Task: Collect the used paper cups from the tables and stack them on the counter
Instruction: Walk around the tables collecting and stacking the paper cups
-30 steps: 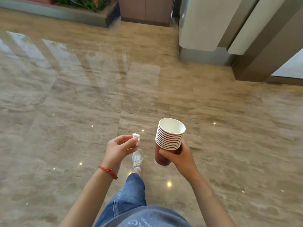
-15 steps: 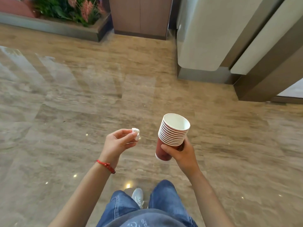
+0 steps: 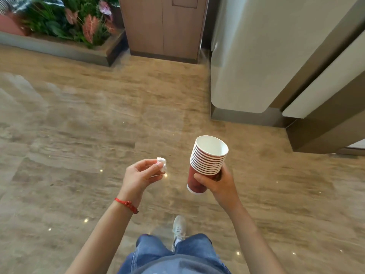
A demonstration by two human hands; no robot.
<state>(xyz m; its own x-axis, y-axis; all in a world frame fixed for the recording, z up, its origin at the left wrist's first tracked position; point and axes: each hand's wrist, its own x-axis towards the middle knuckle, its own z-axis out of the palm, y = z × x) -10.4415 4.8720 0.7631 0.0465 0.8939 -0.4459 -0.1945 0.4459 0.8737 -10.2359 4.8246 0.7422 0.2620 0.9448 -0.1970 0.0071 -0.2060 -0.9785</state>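
Right hand [image 3: 219, 182] grips the cup stack [image 3: 207, 161]; left hand [image 3: 140, 175] pinches tissue [image 3: 162, 165].

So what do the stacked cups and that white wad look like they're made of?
Stacked cups: likely paper, matte red outside, white inside, with thin rolled white rims. White wad pinched in the left hand: looks like crumpled tissue or napkin, soft and creased; which one is unclear.

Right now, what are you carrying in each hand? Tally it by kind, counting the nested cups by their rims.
Red paper cups, nested in one stack, held in the right hand: about 10 by the visible rims
Crumpled white tissue, pinched in the left hand: 1
Total: about 11 items
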